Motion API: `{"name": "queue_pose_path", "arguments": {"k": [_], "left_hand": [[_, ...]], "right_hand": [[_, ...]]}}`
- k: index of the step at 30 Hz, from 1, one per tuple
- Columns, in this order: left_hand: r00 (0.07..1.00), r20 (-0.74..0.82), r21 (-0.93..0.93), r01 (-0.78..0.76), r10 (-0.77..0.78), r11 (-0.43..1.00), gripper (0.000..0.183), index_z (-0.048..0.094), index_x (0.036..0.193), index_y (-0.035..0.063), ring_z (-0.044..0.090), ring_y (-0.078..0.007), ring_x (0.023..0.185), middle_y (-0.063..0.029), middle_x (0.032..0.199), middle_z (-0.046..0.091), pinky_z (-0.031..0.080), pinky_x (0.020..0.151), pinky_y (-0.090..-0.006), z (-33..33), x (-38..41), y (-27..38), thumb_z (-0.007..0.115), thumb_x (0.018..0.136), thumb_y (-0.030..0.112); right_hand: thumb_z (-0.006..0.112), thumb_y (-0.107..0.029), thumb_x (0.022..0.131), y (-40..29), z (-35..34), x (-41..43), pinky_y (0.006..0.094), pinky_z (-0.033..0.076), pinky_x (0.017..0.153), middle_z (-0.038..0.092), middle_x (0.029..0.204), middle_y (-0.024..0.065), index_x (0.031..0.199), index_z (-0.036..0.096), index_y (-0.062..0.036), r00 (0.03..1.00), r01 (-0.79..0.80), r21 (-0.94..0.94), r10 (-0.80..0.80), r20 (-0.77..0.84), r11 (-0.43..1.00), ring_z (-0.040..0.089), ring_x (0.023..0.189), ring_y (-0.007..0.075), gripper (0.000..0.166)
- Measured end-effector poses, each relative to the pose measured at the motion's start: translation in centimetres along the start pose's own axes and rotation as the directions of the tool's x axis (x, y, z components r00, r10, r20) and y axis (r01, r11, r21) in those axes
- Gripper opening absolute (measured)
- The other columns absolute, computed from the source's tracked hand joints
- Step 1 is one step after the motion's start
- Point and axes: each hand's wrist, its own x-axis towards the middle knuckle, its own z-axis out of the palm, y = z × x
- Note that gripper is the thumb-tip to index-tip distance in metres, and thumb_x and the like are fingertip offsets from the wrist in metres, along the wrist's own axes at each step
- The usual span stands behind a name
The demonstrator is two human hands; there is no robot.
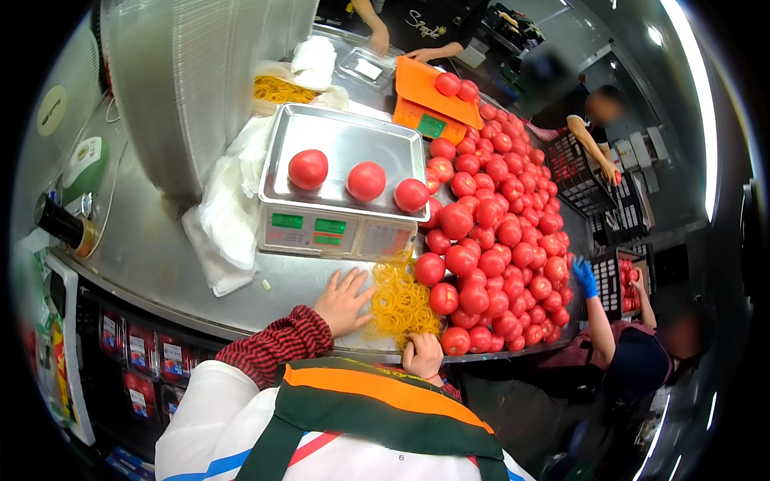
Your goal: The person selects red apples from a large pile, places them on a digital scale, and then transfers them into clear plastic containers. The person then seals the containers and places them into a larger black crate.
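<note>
My left hand [344,302] lies with fingers spread on the metal table, its fingertips by a heap of yellow rubber bands [402,297]. At the heap's near edge is my right hand [423,355], its fingers bent; whether it grips a band cannot be told. Beyond them stands a digital scale [310,235] with a steel tray [355,129] holding three tomatoes: one on the left [308,169], one in the middle [366,181], one at the right edge [411,195]. A large pile of tomatoes [493,264] covers the table to the right.
Tall stacks of clear plastic containers [180,90] and white foam-like sheets [225,222] stand left of the scale. An orange scale [421,96] with two tomatoes is at the far side, near a co-worker's hands. Other people handle tomatoes at black crates [574,174] on the right.
</note>
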Motion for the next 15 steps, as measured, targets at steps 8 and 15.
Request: {"name": "queue_pose_path", "arguments": {"k": [8, 15], "left_hand": [[1.000, -0.029, -0.048, -0.011, 0.010, 0.999, 0.055, 0.053, 0.127, 0.0094, 0.032, -0.0335, 0.134, -0.0171, 0.137, 0.043, 0.020, 0.110, -0.0523, 1.2, 0.5, -0.7, 0.065, 0.081, 0.036], [0.964, -0.265, -0.308, -0.113, 0.029, 0.945, 0.050, 0.050, 0.125, 0.0011, 0.043, -0.0379, 0.124, -0.0201, 0.131, 0.046, 0.037, 0.104, -0.0437, -2.9, 4.5, -0.9, 0.067, 0.079, 0.012]], "right_hand": [[0.060, -0.009, 0.072, -0.3, -0.6, 0.3, 0.0389, 0.046, 0.062, 0.055, 0.074, 0.0092, 0.082, 0.062, -0.0088, 1.000, -0.026, -0.016, 0.026, 0.008, 1.000, 0.055, 0.071, 0.0290, 0.010], [0.062, -0.010, 0.072, 0.1, -0.8, 0.3, 0.0382, 0.045, 0.058, 0.054, 0.071, 0.0082, 0.081, 0.061, -0.0094, 1.000, -0.024, 0.014, 0.024, -0.018, 1.000, 0.055, 0.068, 0.0273, 0.009]]}}
